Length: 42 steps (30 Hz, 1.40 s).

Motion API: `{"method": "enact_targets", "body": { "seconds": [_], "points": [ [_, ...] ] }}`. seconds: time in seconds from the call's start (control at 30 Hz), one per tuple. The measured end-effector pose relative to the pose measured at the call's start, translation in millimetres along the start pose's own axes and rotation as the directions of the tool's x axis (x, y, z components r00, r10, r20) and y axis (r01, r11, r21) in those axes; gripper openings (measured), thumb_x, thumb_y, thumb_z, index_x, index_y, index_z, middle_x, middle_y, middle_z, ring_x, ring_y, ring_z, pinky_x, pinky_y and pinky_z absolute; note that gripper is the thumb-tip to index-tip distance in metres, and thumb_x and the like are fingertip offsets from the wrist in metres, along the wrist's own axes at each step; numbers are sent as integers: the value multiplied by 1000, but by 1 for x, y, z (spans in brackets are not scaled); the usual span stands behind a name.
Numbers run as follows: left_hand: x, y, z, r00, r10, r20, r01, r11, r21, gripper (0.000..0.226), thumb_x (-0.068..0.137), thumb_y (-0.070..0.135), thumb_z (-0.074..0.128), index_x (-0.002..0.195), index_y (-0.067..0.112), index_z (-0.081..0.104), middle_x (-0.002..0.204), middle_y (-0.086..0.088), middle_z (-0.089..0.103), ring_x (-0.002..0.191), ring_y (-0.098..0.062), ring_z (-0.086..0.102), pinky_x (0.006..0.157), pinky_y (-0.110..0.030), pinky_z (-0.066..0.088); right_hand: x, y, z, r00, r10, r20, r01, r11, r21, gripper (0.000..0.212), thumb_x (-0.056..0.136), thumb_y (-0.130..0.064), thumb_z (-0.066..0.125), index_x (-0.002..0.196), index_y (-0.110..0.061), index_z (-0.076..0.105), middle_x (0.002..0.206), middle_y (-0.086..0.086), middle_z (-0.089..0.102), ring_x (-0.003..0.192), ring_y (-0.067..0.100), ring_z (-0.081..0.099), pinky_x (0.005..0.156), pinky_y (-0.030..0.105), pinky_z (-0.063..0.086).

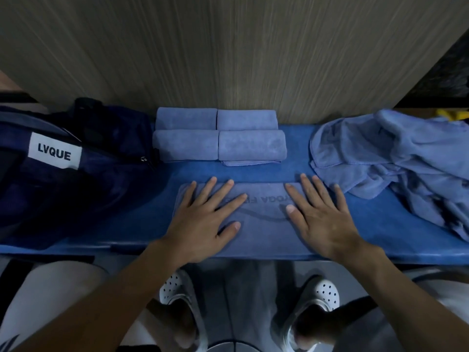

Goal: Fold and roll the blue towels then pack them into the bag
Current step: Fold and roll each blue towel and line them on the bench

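Note:
A folded blue towel [261,224] with dark lettering lies flat at the bench's front edge. My left hand [203,217] rests flat on its left half, fingers spread and straight. My right hand [322,214] lies flat on its right half in the same way. Behind them, several rolled blue towels [219,135] sit in two rows against the wall. A dark navy bag [76,168] with a white LVQUE label stands at the left end. A heap of loose blue towels [396,163] lies at the right end.
The bench [127,224] has a blue cover and runs along a wood-grain wall [228,59]. Below its front edge I see my feet in white perforated clogs [322,295] on the floor. Something yellow [454,114] peeks out behind the towel heap.

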<state>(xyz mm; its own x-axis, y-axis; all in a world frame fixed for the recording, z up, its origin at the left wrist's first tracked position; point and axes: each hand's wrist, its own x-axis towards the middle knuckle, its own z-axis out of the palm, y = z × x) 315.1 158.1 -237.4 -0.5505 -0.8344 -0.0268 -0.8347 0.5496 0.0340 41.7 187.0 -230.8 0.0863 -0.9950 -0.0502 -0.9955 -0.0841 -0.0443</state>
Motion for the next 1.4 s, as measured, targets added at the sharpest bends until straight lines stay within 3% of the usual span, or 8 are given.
{"method": "enact_targets", "body": {
  "seconds": [0.13, 0.23, 0.37, 0.57, 0.83, 1.13, 1.27, 1.4],
  "points": [
    [1, -1, -6, 1000, -24, -13, 24, 1000, 9, 62, 95, 62, 19, 154, 41, 16, 164, 4, 7, 152, -27, 4, 117, -61, 9, -4, 1, -7, 988, 129, -81, -119, 987, 111, 76, 90, -64, 8, 151, -22, 25, 158, 7, 25, 146, 22, 19, 116, 50, 16],
    [4, 12, -12, 999, -12, -53, 11, 1000, -27, 63, 94, 57, 22, 154, 38, 16, 165, 3, 3, 152, -23, -4, 118, -59, 3, -7, 4, -19, 929, 317, -189, -285, 942, 179, 66, 87, -59, 36, 127, -9, 51, 123, 15, 56, 118, 35, 49, 95, 52, 36],
    [9, 21, -11, 999, 44, -19, -45, 999, -27, 60, 96, 59, 21, 153, 41, 19, 164, 3, 8, 152, -23, 2, 118, -58, 10, -16, 8, -29, 910, 412, 32, -413, 901, 137, 64, 80, -71, 42, 105, -14, 60, 113, 10, 56, 114, 31, 47, 96, 47, 35],
    [3, 31, -20, 999, -41, 17, 40, 998, 51, 62, 94, 61, 24, 148, 34, 37, 157, -7, 33, 142, -36, 34, 101, -59, 38, -4, 2, -25, 913, 409, -6, -396, 888, 234, 57, 80, -67, 54, 103, -15, 60, 114, 8, 50, 114, 31, 43, 96, 46, 33],
    [2, 31, -36, 995, -55, -86, 68, 985, 157, 44, 92, 48, 33, 108, 22, 64, 85, -8, 57, 62, -32, 54, 57, -36, 39, -9, 0, -31, 904, 420, 79, -427, 885, 185, 64, 80, -71, 51, 110, -14, 57, 118, 9, 49, 118, 31, 43, 95, 47, 36],
    [33, 22, -27, 984, -172, -42, 156, 953, -260, 50, 91, 46, 59, 123, 8, 57, 111, -6, 52, 105, -27, 51, 87, -42, 46, -2, 1, -34, 912, 385, 144, -406, 792, 456, 36, 79, -44, 70, 74, -21, 44, 74, -5, 52, 80, 23, 51, 80, 37, 33],
    [39, 23, -28, 974, -227, 30, 218, 882, -418, 40, 85, 46, 66, 108, 14, 58, 102, -2, 54, 96, -23, 56, 79, -40, 50, 0, 5, -31, 930, 334, 155, -354, 694, 627, 36, 81, -24, 72, 108, -21, 49, 95, -11, 56, 95, 21, 52, 91, 41, 43],
    [39, 18, -47, 937, -235, 259, 318, 881, -350, 45, 78, 54, 71, 89, 17, 47, 81, 1, 56, 75, -19, 57, 63, -35, 46, 8, 5, -28, 971, 233, 50, -197, 663, 722, 52, 85, -6, 62, 132, -21, 43, 108, -5, 57, 97, 15, 53, 77, 17, 38]
  ]
}}
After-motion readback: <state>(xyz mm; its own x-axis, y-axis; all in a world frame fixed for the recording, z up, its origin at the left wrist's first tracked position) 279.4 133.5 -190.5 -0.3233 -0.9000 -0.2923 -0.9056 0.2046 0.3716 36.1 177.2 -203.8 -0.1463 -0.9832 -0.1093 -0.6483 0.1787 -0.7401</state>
